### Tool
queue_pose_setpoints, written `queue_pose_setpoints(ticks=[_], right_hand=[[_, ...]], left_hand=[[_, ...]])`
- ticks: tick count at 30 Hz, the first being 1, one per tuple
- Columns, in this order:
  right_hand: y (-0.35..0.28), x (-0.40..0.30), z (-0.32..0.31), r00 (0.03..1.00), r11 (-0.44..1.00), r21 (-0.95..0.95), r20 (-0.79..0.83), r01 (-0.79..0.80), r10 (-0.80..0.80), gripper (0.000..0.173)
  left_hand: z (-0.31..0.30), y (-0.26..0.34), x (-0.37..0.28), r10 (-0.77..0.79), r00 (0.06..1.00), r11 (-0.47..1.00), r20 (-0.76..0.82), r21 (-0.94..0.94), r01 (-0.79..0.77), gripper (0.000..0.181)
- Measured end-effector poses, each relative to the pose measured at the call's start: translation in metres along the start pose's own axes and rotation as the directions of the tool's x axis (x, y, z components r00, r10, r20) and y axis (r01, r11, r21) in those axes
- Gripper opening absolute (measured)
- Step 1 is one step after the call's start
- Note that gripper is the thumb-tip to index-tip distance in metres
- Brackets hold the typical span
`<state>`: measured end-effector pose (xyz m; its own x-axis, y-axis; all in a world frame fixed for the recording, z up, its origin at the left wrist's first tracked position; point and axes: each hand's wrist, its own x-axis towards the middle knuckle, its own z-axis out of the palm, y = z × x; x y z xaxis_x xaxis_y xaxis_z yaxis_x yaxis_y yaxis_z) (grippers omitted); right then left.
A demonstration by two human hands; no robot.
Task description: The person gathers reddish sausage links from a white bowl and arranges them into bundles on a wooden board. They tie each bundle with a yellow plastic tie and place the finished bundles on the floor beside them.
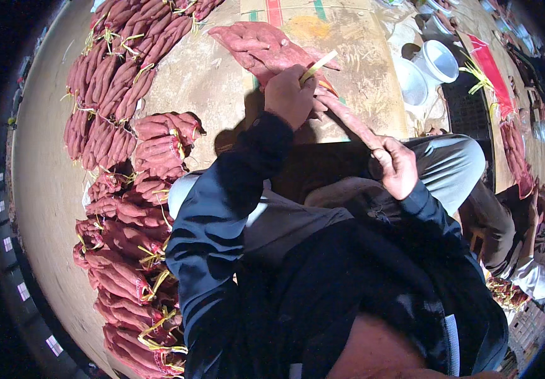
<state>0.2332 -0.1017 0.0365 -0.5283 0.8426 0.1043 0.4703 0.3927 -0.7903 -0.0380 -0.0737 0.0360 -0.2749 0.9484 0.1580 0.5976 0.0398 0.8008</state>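
Note:
A red net bag packed with long reddish roots (258,45), which look like sweet potatoes, lies on the cardboard in front of me. My left hand (287,99) grips the near end of this bag, and a pale yellow strip (318,66) sticks out between thumb and fingers. From beside that hand a long, slender pinkish-red length (350,121) slants down to the right. Whether it is a root or the bag's twisted neck, I cannot tell. My right hand (395,163) is closed around its lower end, above my right knee.
Filled red bags tied with yellow strips (130,265) are piled along my left, with more bags (111,71) beyond. White plastic buckets (438,61) stand at the right, near a flat red net bag (490,71) and yellow strips (478,78). Another person (532,260) sits at far right.

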Motion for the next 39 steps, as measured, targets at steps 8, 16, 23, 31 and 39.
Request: queue_pose_setpoints(ticks=[8,16,23,31,39], right_hand=[[-0.013,0.025,0.032,0.987,0.978,-0.191,-0.122,0.083,-0.108,0.022],[-0.031,0.057,0.044,0.99,0.905,-0.416,-0.064,0.085,-0.122,0.031],[-0.019,0.087,0.045,0.995,0.847,-0.523,0.01,0.093,-0.103,0.034],[-0.024,0.1,0.052,0.992,0.887,-0.453,-0.045,0.086,-0.119,0.026],[-0.003,0.103,0.056,0.976,0.908,-0.396,-0.104,0.136,-0.192,0.029]], left_hand=[[0.006,-0.002,-0.005,0.098,0.995,0.995,-0.024,0.001,-0.098,0.016],[0.007,0.003,-0.012,0.202,0.978,0.979,-0.06,0.002,-0.202,0.011],[0.018,0.009,-0.016,0.139,0.99,0.988,0.002,-0.061,-0.138,0.014],[0.021,0.008,-0.015,0.264,0.963,0.962,-0.055,-0.052,-0.267,0.016],[0.022,0.004,-0.011,0.241,0.97,0.965,-0.041,-0.099,-0.244,0.017]])
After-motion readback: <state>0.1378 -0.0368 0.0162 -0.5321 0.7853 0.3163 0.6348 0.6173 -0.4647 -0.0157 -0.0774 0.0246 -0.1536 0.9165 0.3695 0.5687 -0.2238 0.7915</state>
